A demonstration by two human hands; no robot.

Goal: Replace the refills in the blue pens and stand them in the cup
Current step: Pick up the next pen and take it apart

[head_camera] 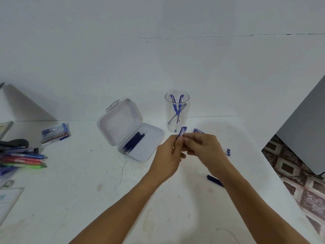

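several pens lean in the cup (refills in the case).

You work on a white table, stained and a little cracked. Near its middle lies an open plastic box, and just right of it stands a clear cup. On your left lie a pack of pens and some coloured pens. On your right lie small blue pieces and, nearer to you, dark refills.
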